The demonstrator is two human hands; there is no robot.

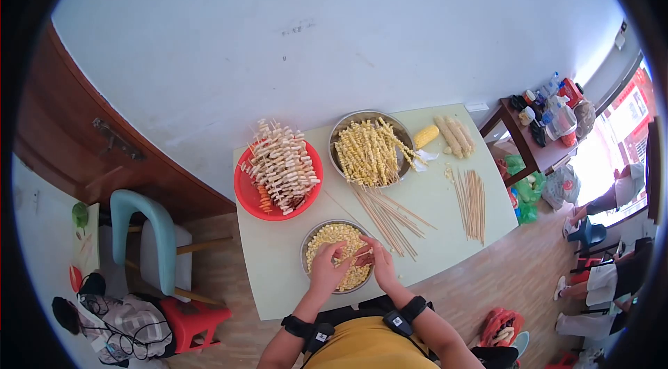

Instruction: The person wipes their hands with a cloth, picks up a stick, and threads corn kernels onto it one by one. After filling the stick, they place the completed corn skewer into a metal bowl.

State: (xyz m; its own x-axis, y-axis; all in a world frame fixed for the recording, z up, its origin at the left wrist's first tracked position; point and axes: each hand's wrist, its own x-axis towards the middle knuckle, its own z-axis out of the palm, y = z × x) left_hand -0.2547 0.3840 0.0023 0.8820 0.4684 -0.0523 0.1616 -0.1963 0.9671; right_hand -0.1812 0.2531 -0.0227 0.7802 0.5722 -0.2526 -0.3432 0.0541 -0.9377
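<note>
Both hands are over a metal bowl [304, 255] of loose corn kernels [332, 233] near the table's front edge. My left hand [330, 269] is closed above the kernels; what it pinches is too small to make out. On the bowl's right side, my right hand [380, 266] has its fingers closed around a thin stick that looks like a bamboo skewer [358, 255], pointing toward the left hand. Behind the bowl, loose bamboo skewers [390, 219] lie fanned out. A larger steel basin [341, 122] holds a heap of skewered corn kernels [369, 151].
A red basin [245, 195] of pale skewered pieces [282, 167] stands at the left. To the right are a corn cob [426, 136], several bare cobs [456, 136] and more skewers [471, 205]. A chair [149, 230], a seated person [122, 320] and a cluttered side table [536, 146] surround the table.
</note>
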